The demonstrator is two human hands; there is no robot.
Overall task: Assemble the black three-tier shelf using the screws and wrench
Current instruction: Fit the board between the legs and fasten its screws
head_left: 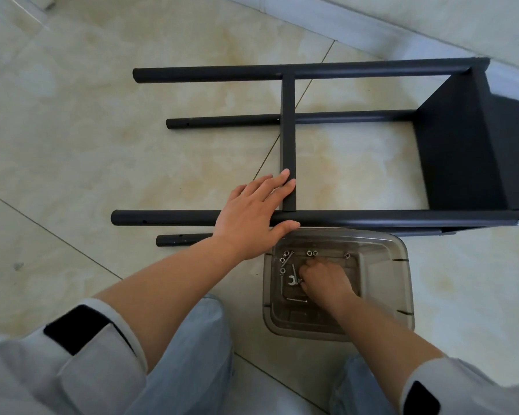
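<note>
The black shelf frame (pixel 342 218) lies on its side on the tiled floor, four tube legs pointing left. One black panel (pixel 465 145) is fitted at the right end and a second panel (pixel 288 130) stands edge-on in the middle. My left hand (pixel 255 214) rests flat on the near upper tube, fingertips touching the middle panel's edge. My right hand (pixel 324 280) reaches into a clear plastic tub (pixel 381 283), fingers curled down among several loose nuts (pixel 312 253) and screws, beside a small wrench (pixel 292 280). What the fingers hold is hidden.
A white baseboard and wall (pixel 402 25) run behind the frame at the upper right. My knees in light jeans (pixel 198 354) are at the bottom. Bare floor tiles (pixel 87 145) lie to the left of the tube ends.
</note>
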